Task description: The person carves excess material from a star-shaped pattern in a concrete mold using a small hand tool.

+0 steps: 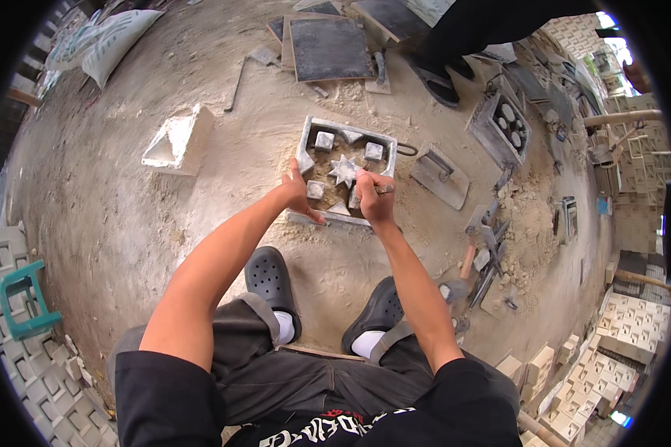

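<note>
On the ground ahead of my feet lies a grey rectangular mould frame, with square blocks, triangular pieces and a star-shaped piece inside, sandy material between them. My left hand rests at the frame's near left corner, fingers spread along its edge. Over the near right part of the frame, my right hand is closed around a thin tool; most of it is hidden by the fingers, so its kind cannot be made out. The right fingertips are close to the star's right side.
A hollow pale block stands to the left, a float trowel to the right. Dark boards lie beyond the mould. Another person's foot is at the far right. Another mould, scattered tools and a green stool lie around.
</note>
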`<state>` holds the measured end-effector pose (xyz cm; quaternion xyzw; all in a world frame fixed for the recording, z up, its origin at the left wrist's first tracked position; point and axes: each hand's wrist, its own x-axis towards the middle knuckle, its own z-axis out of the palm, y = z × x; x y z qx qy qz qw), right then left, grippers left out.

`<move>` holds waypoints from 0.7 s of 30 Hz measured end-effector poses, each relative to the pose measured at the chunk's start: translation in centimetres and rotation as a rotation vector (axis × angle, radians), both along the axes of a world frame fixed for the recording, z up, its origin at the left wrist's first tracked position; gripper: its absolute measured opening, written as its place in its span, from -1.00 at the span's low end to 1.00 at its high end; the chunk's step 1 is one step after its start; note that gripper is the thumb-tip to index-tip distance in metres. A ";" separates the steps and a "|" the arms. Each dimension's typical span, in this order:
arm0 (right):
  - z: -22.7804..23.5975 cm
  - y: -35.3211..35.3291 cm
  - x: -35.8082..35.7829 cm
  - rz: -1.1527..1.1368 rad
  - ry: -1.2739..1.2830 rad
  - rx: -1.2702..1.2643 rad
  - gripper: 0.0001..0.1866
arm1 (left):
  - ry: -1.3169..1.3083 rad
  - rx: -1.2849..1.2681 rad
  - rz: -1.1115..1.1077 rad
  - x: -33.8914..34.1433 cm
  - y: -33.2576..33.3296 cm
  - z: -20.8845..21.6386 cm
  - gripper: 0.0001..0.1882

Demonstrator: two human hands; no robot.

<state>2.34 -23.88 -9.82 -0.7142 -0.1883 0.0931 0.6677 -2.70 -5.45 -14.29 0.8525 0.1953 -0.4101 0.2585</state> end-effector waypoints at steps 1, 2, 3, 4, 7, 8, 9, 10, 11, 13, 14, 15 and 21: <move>0.9 0.4 0.2 0.007 0.041 0.033 -0.54 | -0.002 0.010 0.017 0.0 0.4 0.2 0.81; 1.9 0.7 0.3 0.015 0.082 0.066 -0.54 | -0.009 0.006 0.025 0.1 0.6 0.3 0.81; 2.9 0.6 -0.3 -0.013 0.135 0.138 -0.54 | -0.002 -0.004 0.027 -0.3 0.6 0.2 0.81; 4.1 0.6 -0.3 -0.031 0.182 0.217 -0.54 | -0.003 -0.006 0.039 -0.3 0.9 0.1 0.81; 3.4 -0.3 -0.7 -0.083 0.153 0.326 -0.54 | -0.015 -0.005 0.029 0.2 0.4 0.1 0.81; 2.2 -0.6 -0.7 -0.100 0.113 0.342 -0.54 | -0.015 0.000 0.010 0.5 0.0 0.5 0.81; -0.4 -0.6 -0.6 -0.125 -0.116 0.208 -0.52 | -0.008 0.005 0.002 0.4 -0.4 0.4 0.81; -0.2 -0.4 -0.1 -0.103 0.148 0.132 -0.57 | -0.002 0.021 0.005 0.3 0.2 0.3 0.81; 0.0 -0.2 0.2 -0.065 0.174 0.149 -0.57 | 0.004 0.037 0.009 0.2 0.6 0.2 0.81; 2.2 0.1 0.5 -0.025 0.178 0.217 -0.55 | 0.030 0.043 -0.021 0.2 0.6 0.7 0.82; 3.7 0.0 0.5 -0.026 0.159 0.267 -0.53 | 0.046 0.046 -0.035 0.1 0.7 0.9 0.82; 4.7 -0.1 0.2 -0.027 0.143 0.314 -0.50 | 0.015 0.057 -0.034 0.2 0.6 0.6 0.82; 2.3 1.3 -0.4 -0.001 0.110 0.072 -0.59 | 0.000 0.047 -0.015 0.8 0.6 0.0 0.81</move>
